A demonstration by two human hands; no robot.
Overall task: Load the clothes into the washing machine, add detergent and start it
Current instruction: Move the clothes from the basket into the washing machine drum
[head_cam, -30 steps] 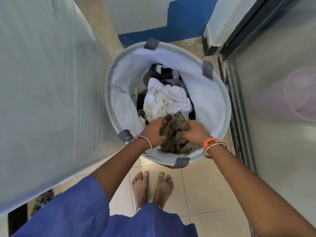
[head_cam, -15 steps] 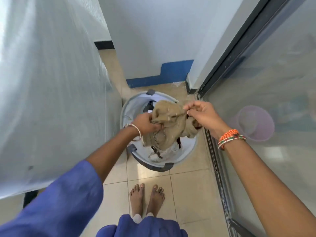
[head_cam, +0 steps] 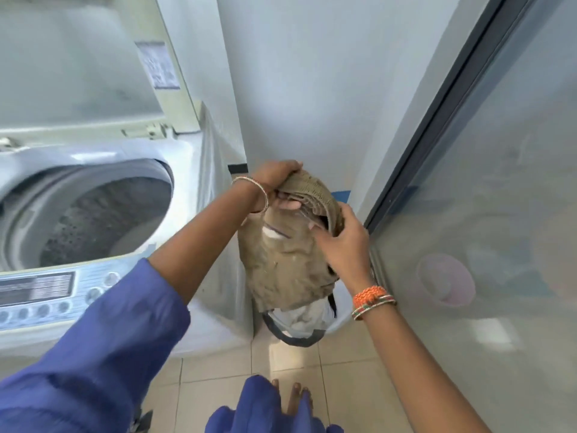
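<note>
Here you are gripping the tan garment [head_cam: 287,264] at its ribbed band with your left hand [head_cam: 274,179], while your right hand [head_cam: 340,242] is pinching the band's opposite side. It is hanging above the laundry basket [head_cam: 299,334], right of the washing machine [head_cam: 199,170]. Loading is under way; next, you are likely swinging it left over the open drum [head_cam: 103,220].

The crumpled khaki-brown cloth garment [head_cam: 288,264] has a ribbed band and a white label, the top-loading washing machine [head_cam: 103,214] is pale grey-white with a pale blue panel and a grey perforated drum, the long sleeve [head_cam: 103,354] is blue, the beaded bracelet [head_cam: 371,293] orange, the floor tiles [head_cam: 218,398] beige
</note>
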